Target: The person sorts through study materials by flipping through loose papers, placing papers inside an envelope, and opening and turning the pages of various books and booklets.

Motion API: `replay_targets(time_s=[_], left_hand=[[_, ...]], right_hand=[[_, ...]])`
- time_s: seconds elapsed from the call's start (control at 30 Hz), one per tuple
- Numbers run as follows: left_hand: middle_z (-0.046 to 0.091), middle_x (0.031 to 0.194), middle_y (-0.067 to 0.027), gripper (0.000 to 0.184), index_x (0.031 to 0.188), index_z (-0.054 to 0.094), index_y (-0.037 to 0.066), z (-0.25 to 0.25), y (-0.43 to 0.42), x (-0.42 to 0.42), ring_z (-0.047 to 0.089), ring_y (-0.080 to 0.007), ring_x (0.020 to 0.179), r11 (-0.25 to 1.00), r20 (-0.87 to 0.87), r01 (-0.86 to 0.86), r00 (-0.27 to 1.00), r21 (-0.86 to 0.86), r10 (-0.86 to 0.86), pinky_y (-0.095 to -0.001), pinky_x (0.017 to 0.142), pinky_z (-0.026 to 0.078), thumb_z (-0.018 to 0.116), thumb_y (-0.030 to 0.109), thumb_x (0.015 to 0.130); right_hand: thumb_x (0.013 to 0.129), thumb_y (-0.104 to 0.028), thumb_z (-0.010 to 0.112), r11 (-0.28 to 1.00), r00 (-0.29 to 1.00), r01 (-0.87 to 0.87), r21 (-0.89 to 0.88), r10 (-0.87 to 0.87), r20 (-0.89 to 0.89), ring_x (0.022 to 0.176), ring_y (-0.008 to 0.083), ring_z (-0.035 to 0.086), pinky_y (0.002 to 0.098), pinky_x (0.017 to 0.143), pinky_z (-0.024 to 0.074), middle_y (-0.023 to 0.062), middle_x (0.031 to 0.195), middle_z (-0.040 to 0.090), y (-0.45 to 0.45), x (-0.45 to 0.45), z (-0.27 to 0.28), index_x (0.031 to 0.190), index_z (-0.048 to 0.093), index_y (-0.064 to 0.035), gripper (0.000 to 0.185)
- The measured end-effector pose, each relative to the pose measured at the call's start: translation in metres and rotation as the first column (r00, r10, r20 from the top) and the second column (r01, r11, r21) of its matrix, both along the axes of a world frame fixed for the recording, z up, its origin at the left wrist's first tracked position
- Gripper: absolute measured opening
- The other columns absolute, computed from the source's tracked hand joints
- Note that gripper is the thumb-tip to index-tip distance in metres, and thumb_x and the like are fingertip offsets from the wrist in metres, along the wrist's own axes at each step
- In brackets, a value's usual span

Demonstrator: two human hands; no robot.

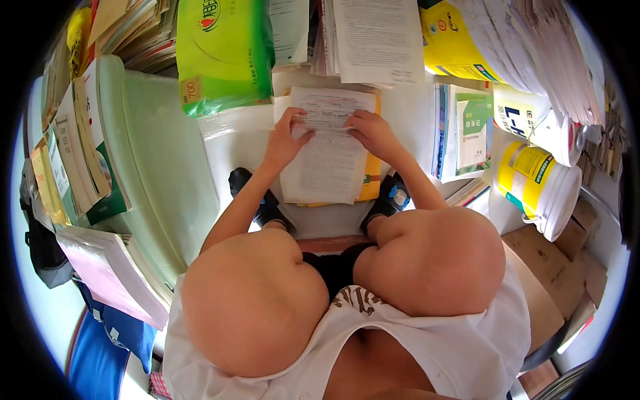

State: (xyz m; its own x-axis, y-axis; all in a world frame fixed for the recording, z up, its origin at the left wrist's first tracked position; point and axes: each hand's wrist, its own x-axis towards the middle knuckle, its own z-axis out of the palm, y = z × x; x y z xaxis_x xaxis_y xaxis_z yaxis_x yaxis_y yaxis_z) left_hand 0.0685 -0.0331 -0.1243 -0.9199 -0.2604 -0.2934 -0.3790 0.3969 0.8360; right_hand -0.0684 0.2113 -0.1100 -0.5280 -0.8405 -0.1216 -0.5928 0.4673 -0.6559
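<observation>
Between my shoes, a printed sheet of paper [328, 167] lies over other papers and a yellow-orange folder [371, 183]. Another printed page [333, 100], with reddish marks near its lower part, shows just above it. My left hand [287, 140] curls at the left side, its thumb and fingers closed around the sheet's upper edge. On the right, my right hand [375, 135] pinches the same edge with its fingertips. That edge looks slightly raised or folded between the hands; which layer each finger holds is hard to make out.
A green tissue pack [223, 60] and a stack of printed papers [379, 40] stand beyond. To the right are booklets [472, 130] and white-yellow buckets [533, 180]. At left, a pale green bin [150, 167] stands beside piled books [83, 143]. My knees frame the near side.
</observation>
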Motion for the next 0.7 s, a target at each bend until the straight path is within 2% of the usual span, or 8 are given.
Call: replay_targets(time_s=[0.07,0.27,0.33,0.43,0.5,0.57,0.6,0.7], left_hand=[[0.070,0.099,-0.0085,0.050,0.128,0.056,0.004,-0.016,-0.005,0.003,0.069,-0.0218,0.095,0.876,-0.089,0.026,0.996,0.481,0.019,-0.0343,0.086,0.055,0.078,0.004,0.084],[0.073,0.115,-0.0115,0.029,0.117,0.069,0.002,0.001,-0.012,-0.001,0.068,-0.0190,0.109,0.884,0.029,0.188,0.975,0.428,-0.222,-0.0318,0.095,0.053,0.072,0.003,0.088],[0.073,0.115,-0.0122,0.031,0.121,0.067,0.001,0.018,-0.008,-0.003,0.067,-0.0199,0.109,0.902,0.119,0.114,0.977,0.416,-0.179,-0.0320,0.095,0.053,0.071,0.005,0.090],[0.072,0.116,-0.0100,0.033,0.126,0.064,-0.001,0.055,-0.001,-0.020,0.067,-0.0193,0.107,0.865,0.116,0.035,0.988,0.500,-0.106,-0.0315,0.093,0.053,0.069,0.009,0.095],[0.071,0.116,-0.0070,0.032,0.127,0.063,-0.001,0.084,0.002,-0.045,0.066,-0.0177,0.105,0.807,0.024,0.046,0.997,0.589,-0.074,-0.0308,0.091,0.053,0.068,0.011,0.098],[0.068,0.120,-0.0086,0.040,0.136,0.053,-0.001,0.107,0.010,-0.070,0.064,-0.0152,0.104,0.934,-0.226,0.290,0.943,0.210,-0.242,-0.0305,0.090,0.053,0.064,0.010,0.099],[0.068,0.120,-0.0086,0.040,0.136,0.053,-0.001,0.109,0.014,-0.082,0.064,-0.0152,0.104,0.936,-0.235,0.287,0.943,0.202,-0.238,-0.0305,0.090,0.053,0.064,0.010,0.099],[0.066,0.123,-0.0140,0.050,0.144,0.042,-0.001,0.112,0.012,-0.119,0.065,-0.0162,0.104,0.839,-0.152,0.090,0.988,0.537,-0.009,-0.0307,0.090,0.053,0.063,0.009,0.100]], right_hand=[[0.080,-0.004,0.076,0.996,0.994,0.012,-0.092,-0.002,0.106,0.106,0.0293,0.063,0.0380,0.087,0.0522,0.0071,0.111,0.066,0.003,-0.003,0.024,0.103,0.069,-0.0089,0.024],[0.080,0.008,0.072,0.879,0.875,0.331,-0.345,-0.149,0.460,0.105,0.0216,0.064,0.0336,0.094,0.0521,0.0070,0.106,0.063,0.021,-0.005,0.045,0.103,0.067,-0.0050,0.028],[0.088,-0.002,0.075,0.661,0.593,0.713,-0.234,-0.391,0.704,0.106,0.0163,0.063,0.0330,0.094,0.0523,0.0074,0.113,0.065,0.020,0.000,0.052,0.118,0.062,-0.0019,0.032],[0.092,-0.009,0.075,0.587,0.421,0.796,-0.147,-0.363,0.831,0.103,0.0131,0.062,0.0301,0.091,0.0523,0.0079,0.114,0.066,0.021,0.005,0.077,0.124,0.057,0.0021,0.038],[0.093,-0.011,0.074,0.546,0.452,0.820,-0.170,-0.437,0.777,0.101,0.0128,0.063,0.0296,0.089,0.0523,0.0084,0.113,0.067,0.019,-0.001,0.091,0.123,0.058,0.0012,0.036],[0.097,-0.015,0.070,0.488,0.495,0.848,-0.206,-0.593,0.635,0.096,0.0118,0.063,0.0289,0.085,0.0516,0.0097,0.108,0.069,0.021,-0.016,0.103,0.124,0.058,0.0005,0.034],[0.097,-0.015,0.070,0.492,0.505,0.843,-0.217,-0.587,0.632,0.096,0.0118,0.063,0.0289,0.085,0.0516,0.0097,0.108,0.069,0.020,-0.031,0.108,0.124,0.058,0.0005,0.034],[0.098,-0.017,0.067,0.522,0.625,0.778,-0.351,-0.701,0.344,0.095,0.0172,0.065,0.0315,0.084,0.0518,0.0132,0.107,0.069,0.011,-0.083,0.112,0.127,0.056,0.0014,0.035]])
